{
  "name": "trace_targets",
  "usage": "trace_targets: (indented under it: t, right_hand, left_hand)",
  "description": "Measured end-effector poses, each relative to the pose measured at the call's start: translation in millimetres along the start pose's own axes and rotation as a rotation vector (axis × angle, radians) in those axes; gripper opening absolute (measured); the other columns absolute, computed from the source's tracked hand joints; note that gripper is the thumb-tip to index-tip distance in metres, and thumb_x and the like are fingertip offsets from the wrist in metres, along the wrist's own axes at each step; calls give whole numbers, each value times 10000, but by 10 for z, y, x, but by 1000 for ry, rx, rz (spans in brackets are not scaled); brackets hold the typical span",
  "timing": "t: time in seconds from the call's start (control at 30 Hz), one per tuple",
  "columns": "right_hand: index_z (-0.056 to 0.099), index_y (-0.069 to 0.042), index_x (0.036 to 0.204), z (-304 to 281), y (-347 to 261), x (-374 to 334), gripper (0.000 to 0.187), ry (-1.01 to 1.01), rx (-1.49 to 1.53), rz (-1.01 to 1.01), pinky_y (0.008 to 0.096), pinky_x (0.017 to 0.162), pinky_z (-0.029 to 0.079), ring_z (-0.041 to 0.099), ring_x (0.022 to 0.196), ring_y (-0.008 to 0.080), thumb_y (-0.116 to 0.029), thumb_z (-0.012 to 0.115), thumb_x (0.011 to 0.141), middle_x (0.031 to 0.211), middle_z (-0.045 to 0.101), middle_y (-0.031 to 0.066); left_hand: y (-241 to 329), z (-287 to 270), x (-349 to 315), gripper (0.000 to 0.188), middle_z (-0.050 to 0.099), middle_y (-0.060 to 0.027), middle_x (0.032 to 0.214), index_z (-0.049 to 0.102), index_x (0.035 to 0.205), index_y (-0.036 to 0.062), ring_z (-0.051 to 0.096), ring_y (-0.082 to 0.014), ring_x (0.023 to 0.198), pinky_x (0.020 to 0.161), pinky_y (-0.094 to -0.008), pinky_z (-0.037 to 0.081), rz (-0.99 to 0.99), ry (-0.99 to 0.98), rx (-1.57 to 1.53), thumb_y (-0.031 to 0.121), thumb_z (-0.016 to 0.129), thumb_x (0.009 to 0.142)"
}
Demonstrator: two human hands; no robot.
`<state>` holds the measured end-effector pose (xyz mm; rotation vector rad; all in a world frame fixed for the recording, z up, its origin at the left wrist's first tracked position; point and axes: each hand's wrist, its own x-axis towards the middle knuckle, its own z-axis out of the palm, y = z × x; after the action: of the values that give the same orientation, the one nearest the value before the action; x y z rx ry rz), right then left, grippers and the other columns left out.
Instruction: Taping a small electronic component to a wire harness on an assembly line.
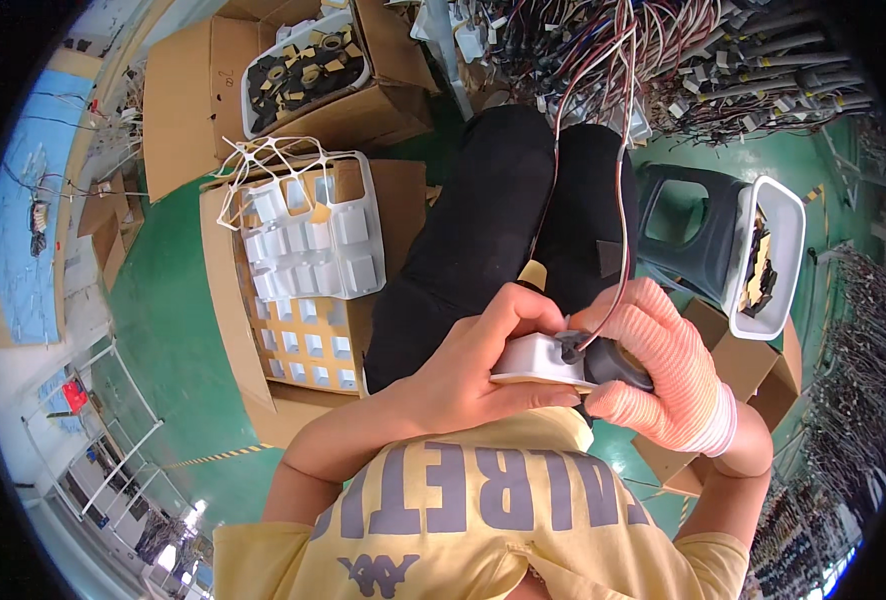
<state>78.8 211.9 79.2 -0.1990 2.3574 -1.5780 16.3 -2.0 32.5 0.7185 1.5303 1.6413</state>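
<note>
White plastic piece (533,360), small, shallow: held up near the front of the yellow shirt (443,550), between the two hands. Black lump (570,346), at the right end of that piece: reddish and white wires (623,215) run up from it; whether it is fixed on, cannot tell. Left hand (463,370), bare: clamped on the white plastic piece, thumb along the near edge, forefinger bent over the far side. Right hand (668,365), in a striped glove (693,400): thumb and fingers parted, curved about a dark roll (618,368), apparently tape; some fingertips hidden, so their exact pinch cannot be told. Step in hand, by judgement: securing the wire end at the white plastic piece, probably with tape. Next move, by judgement: calls for a steady left grip, the wires kept clear, and the right fingers working closely around the black lump.
</note>
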Motion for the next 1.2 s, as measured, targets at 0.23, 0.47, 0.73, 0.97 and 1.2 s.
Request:
trace_targets:
  t: [0.23,0.47,0.73,0.97,1.2]
  right_hand:
    - [590,3,1103,-21,112,47,496,-55,188,-38,360,850,458,552,972,280,-400,680,827,1043,574,129]
    - [591,0,1052,15,288,67,438,-98,489,-60,354,874,430,549,967,240,-366,690,832,1031,594,114]
    - [552,-27,970,-118,90,-39,407,-42,66,33,333,759,493,620,895,233,-175,806,690,1020,593,146]
    - [595,-19,862,-382,39,223,245,-187,-309,-408,314,461,471,605,524,241,-175,728,727,748,632,85]
    - [592,-26,909,-292,-9,368,342,-325,-11,-93,388,501,469,583,565,353,-341,677,808,651,581,146]
  left_hand:
    - [-44,-17,5,478,583,-88,943,454,1054,56,634,-190,788,676,-277,494,121,28,109,241,786,764]
    - [-49,-9,3,443,605,-86,918,493,1020,61,645,-183,763,651,-271,494,130,62,87,225,799,744]
    - [-75,-48,1,461,646,-183,969,476,1018,33,664,-241,867,709,-304,514,181,91,97,134,810,718]
    - [29,-65,34,472,639,-199,990,437,1032,22,668,-306,883,720,-335,533,155,43,353,125,792,738]
    - [122,-159,35,601,632,-204,1016,398,1036,2,666,-339,909,729,-359,541,-66,-64,449,291,816,715]
